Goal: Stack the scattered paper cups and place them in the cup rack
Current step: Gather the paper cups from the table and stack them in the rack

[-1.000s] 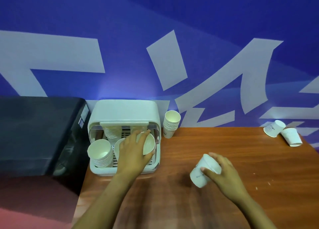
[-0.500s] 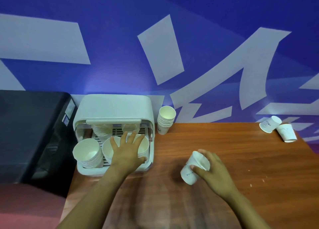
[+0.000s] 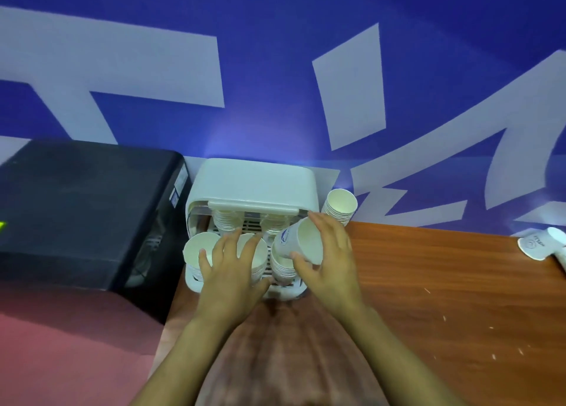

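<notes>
A blue wall with large pale lettering fills the upper view. Below it, I look down on a brown wooden bench (image 3: 444,283), with a big black box (image 3: 76,209) beside it on the left. At the bench's left rear corner stands the white cup rack (image 3: 251,179), its hood raised and stacks of paper cups inside. A further stack of cups (image 3: 340,206) stands upright just right of the rack, against the wall. Two loose cups (image 3: 533,246) lie on their sides at the far right edge, well apart from the rack.

My left hand (image 3: 232,271) is spread flat, fingers straight, resting on the front middle stack (image 3: 257,264). My right hand (image 3: 327,258) holds a single paper cup (image 3: 301,242) around its rim, thumb near and fingers far, tilted mouth toward me, directly above the front right stack (image 3: 281,268).

I judge the cup featherlight, thin-walled and easily crushed; holding it gently near the stiffer rolled rim suits it best, then righting it before nesting it
</notes>
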